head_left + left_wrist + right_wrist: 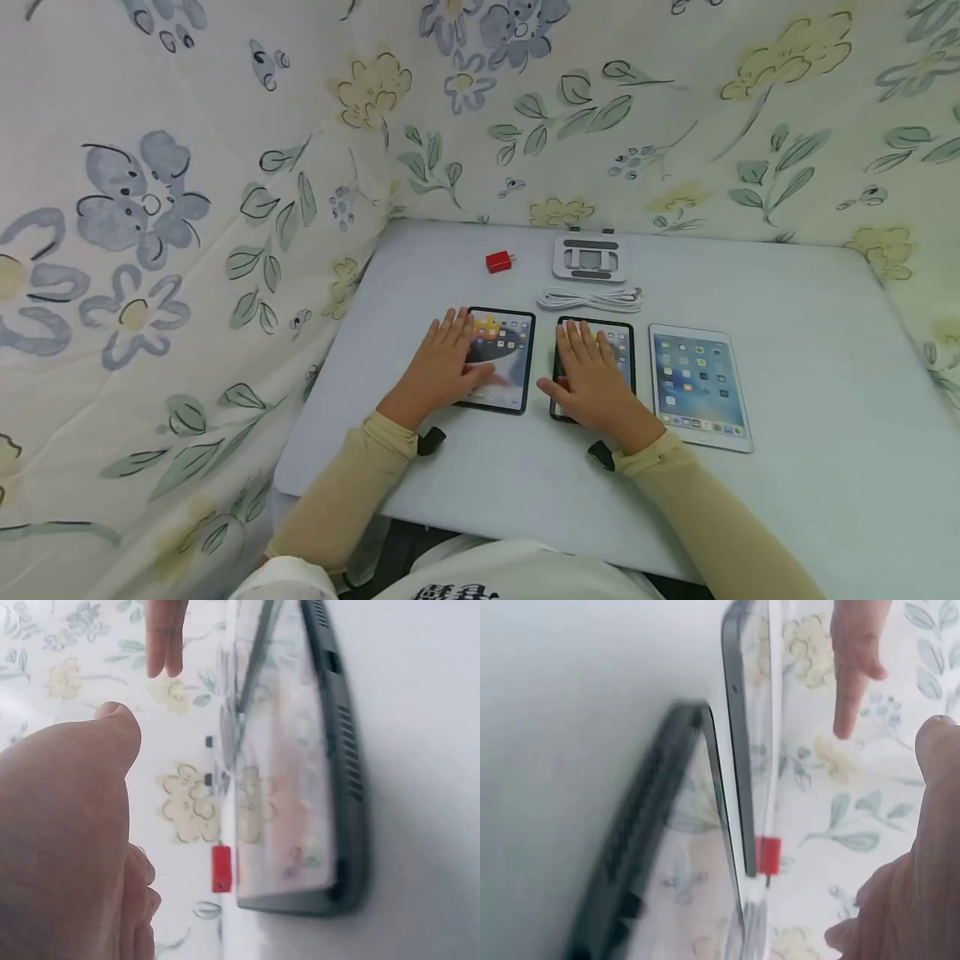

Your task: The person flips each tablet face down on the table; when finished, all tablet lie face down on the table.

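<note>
My left hand (441,367), palm down and fingers straight, is over the left side of a dark-edged tablet (512,354) with a lit home screen. A gap shows between that hand (67,802) and the tablet (289,832) in the left wrist view. Over a second, smaller dark-edged tablet (622,340), also lit, my right hand (590,375) is spread flat, covering much of its screen. The right wrist view shows this hand (915,877) apart from the screen too. A white tablet (699,382) with app icons lies to the right, untouched.
Behind the tablets lie a coiled white cable (589,299), a red charger plug (498,262) and a silver folding stand (591,256). Floral cloth (442,183) hangs at the back and left of the white table (825,400), whose front edge is by the person's body.
</note>
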`<control>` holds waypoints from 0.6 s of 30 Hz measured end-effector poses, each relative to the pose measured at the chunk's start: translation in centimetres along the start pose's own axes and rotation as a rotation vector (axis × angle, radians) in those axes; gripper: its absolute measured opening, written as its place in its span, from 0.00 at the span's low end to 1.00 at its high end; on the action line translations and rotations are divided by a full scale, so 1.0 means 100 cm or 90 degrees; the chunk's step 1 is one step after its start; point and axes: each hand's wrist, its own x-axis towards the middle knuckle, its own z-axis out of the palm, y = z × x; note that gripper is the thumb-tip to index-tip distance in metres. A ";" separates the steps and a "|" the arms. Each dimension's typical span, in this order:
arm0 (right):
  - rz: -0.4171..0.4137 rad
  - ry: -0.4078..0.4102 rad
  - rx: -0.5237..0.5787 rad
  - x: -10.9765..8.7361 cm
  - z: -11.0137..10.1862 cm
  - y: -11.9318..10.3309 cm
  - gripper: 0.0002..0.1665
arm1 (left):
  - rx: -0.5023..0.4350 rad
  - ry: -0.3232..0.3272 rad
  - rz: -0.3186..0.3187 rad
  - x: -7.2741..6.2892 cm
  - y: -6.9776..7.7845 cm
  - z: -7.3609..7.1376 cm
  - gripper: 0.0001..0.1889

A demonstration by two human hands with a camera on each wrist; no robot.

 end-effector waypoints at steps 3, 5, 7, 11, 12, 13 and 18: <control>-0.013 -0.016 -0.009 0.007 0.011 -0.007 0.60 | -0.011 -0.011 -0.017 -0.005 -0.009 0.008 0.52; -0.017 -0.027 -0.011 0.010 0.018 -0.011 0.60 | -0.016 -0.015 -0.024 -0.009 -0.014 0.013 0.51; -0.014 -0.040 -0.011 0.013 0.025 -0.015 0.61 | -0.016 -0.017 -0.026 -0.011 -0.018 0.018 0.50; -0.011 -0.070 0.000 0.017 0.032 -0.021 0.61 | -0.013 -0.027 -0.024 -0.014 -0.024 0.025 0.47; -0.009 -0.079 -0.001 0.018 0.033 -0.023 0.60 | -0.015 -0.028 -0.021 -0.015 -0.025 0.026 0.46; -0.009 -0.087 0.002 0.019 0.033 -0.025 0.60 | -0.020 -0.030 -0.018 -0.015 -0.026 0.027 0.45; -0.008 -0.105 0.041 0.026 0.034 -0.034 0.60 | -0.022 -0.036 -0.007 -0.019 -0.029 0.028 0.44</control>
